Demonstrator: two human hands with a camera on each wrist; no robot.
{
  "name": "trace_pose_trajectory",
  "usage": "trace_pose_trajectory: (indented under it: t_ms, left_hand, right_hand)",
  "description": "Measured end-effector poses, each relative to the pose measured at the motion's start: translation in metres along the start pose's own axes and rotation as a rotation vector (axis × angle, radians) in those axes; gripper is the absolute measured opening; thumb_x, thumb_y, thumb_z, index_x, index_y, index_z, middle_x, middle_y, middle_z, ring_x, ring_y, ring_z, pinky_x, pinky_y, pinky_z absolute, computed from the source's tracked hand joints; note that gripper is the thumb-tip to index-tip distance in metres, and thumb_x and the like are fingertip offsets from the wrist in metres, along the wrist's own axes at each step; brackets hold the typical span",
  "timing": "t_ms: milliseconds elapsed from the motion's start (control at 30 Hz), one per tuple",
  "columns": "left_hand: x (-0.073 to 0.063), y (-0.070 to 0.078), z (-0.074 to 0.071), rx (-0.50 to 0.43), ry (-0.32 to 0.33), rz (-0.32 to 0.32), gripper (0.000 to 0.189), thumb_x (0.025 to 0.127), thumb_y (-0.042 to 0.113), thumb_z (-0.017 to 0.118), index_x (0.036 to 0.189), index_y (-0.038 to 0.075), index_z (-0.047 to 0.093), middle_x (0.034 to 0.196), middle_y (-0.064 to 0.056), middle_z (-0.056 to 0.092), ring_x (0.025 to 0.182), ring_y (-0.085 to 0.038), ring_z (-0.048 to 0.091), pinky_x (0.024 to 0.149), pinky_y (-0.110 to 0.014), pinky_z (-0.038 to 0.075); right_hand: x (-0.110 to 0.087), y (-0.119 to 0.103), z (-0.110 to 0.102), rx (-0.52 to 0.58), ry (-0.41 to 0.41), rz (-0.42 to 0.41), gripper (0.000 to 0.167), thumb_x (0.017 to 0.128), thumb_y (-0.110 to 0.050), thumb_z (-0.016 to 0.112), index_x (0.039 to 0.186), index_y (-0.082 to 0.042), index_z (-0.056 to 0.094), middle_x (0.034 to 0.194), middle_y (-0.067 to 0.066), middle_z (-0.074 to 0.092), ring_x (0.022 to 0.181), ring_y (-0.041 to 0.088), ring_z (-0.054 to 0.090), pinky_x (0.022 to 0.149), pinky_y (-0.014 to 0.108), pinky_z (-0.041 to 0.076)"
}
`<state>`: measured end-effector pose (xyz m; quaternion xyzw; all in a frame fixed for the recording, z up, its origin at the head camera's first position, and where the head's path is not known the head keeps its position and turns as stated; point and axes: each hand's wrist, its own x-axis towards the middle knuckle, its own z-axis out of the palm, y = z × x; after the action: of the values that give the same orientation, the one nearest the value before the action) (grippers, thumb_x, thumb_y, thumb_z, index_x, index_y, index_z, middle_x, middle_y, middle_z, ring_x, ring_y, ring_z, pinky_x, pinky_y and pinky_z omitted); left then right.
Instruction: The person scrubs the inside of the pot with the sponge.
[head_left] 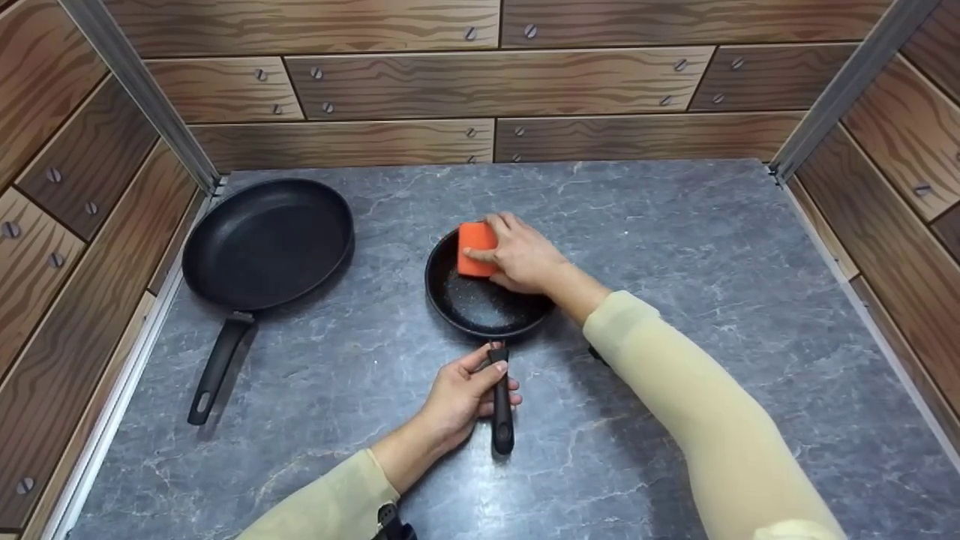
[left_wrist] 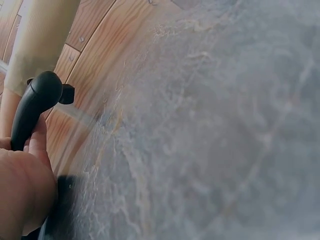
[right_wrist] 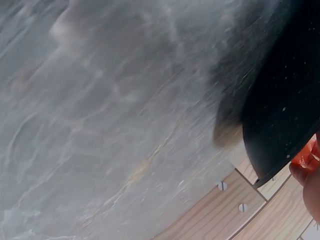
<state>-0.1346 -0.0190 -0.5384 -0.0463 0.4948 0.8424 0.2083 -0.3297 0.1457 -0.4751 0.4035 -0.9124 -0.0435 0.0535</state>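
My head feed puts the right hand gripping an orange sponge inside the far part of a small black frying pan. The left hand grips that pan's handle, thumb on top. Well apart, I see a larger black frying pan resting on the gray marbled tabletop at left, before wood-patterned panels.

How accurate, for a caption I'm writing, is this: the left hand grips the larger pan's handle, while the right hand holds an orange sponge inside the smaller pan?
Wrong pan: the head view shows the left hand gripping the handle of the smaller pan, not the larger pan. The rest stands.
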Motion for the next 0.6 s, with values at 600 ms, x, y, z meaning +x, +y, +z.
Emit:
trace_pose_trajectory:
  t_ms: [600]
  left_hand:
    - [-0.001,-0.001,-0.001,-0.019,-0.005,0.003,0.059,0.105,0.004,0.064,0.159,-0.002,0.044,0.083,-0.014,0.073,0.067,-0.020,0.075,0.070,-0.036,0.067]
  right_hand:
    - [-0.017,0.019,-0.006,-0.036,-0.029,0.052,0.059,0.094,-0.032,0.079,0.151,-0.031,0.063,0.150,0.036,0.040,0.134,0.050,0.044,0.119,0.061,0.041]
